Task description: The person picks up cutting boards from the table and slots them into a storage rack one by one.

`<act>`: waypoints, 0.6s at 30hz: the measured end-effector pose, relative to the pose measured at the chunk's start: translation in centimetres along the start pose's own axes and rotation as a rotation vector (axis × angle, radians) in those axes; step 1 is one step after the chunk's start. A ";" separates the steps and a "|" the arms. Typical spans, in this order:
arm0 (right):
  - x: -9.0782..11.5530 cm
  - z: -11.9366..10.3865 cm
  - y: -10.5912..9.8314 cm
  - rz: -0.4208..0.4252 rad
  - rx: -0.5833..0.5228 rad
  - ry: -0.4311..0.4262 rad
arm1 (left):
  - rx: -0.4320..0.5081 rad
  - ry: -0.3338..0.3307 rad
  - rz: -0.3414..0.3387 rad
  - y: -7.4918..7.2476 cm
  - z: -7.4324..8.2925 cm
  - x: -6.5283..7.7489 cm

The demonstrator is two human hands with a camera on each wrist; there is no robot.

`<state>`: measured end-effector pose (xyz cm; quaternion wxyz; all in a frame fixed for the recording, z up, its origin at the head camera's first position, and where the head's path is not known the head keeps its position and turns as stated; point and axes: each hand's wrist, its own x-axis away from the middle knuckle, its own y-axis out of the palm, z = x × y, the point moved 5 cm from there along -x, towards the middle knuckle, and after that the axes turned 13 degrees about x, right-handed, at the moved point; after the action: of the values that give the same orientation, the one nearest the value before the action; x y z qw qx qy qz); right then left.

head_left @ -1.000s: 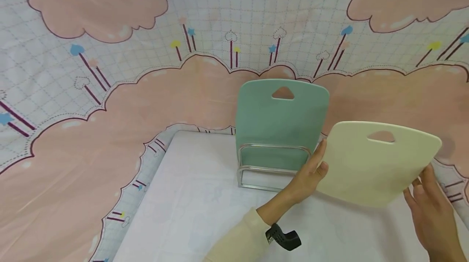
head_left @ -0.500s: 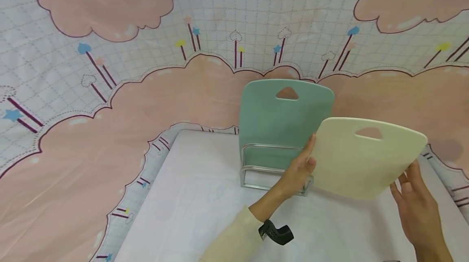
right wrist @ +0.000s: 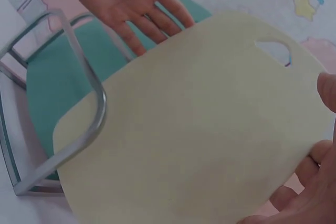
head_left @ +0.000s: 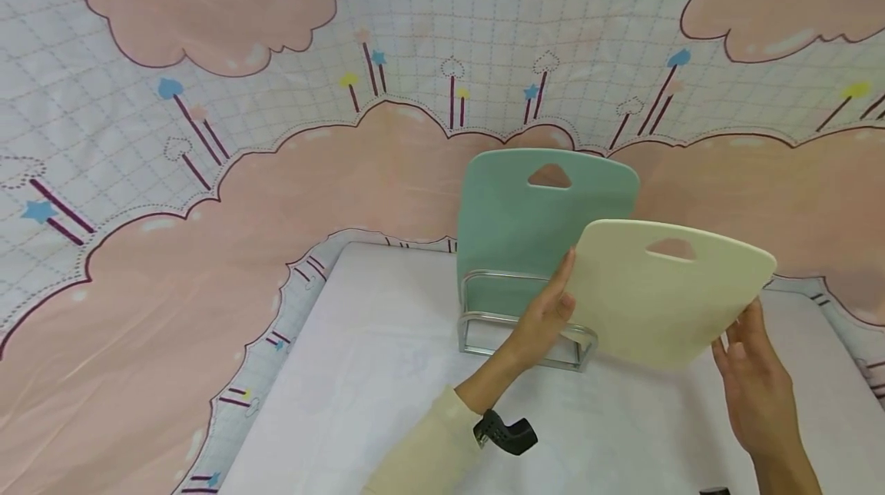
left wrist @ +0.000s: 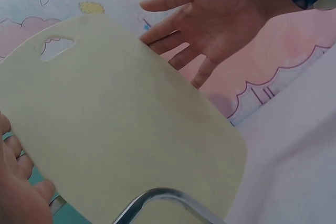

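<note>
A cream cutting board point(head_left: 664, 303) tilts in the air between my two hands, its handle hole towards the top. My left hand point(head_left: 539, 318) supports its left edge with extended fingers, seen palm-side in the right wrist view. At the opposite edge, my right hand point(head_left: 757, 380) has its fingertips against the board; the left wrist view shows those fingers straight and the thumb off the surface. Behind and to the left, a green cutting board point(head_left: 528, 210) stands upright in a silver wire rack point(head_left: 477, 318). The cream board's lower left corner overlaps the rack's right end.
Rack and hands are over a white-covered table point(head_left: 359, 372). A patterned cloth point(head_left: 311, 187) with pink clouds hangs behind it. A black band point(head_left: 508, 433) sits on the left wrist, and a small dark object point(head_left: 714, 490) shows at the bottom edge.
Both hands have carried the cream board leftwards, closer to the rack and slightly higher. The green board and rack stay put, while the head view shifts a little.
</note>
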<state>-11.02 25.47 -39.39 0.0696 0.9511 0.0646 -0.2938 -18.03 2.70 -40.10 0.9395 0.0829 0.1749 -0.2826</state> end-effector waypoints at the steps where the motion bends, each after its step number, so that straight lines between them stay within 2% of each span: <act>1: 0.0 0.1 0.1 -0.002 0.000 -0.002 | 0.002 0.007 0.007 -0.2 0.0 0.1; 8: -0.4 0.6 1.2 -0.027 0.003 -0.015 | 0.018 0.010 0.049 -1.3 -0.2 0.9; 18: -0.7 1.9 2.6 -0.042 0.000 -0.018 | -0.013 0.002 0.106 -2.8 0.1 2.2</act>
<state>-12.20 22.51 -40.25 0.0642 0.9469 0.0839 -0.3037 -17.88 -0.74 -40.96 0.9536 0.0862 0.1731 -0.2309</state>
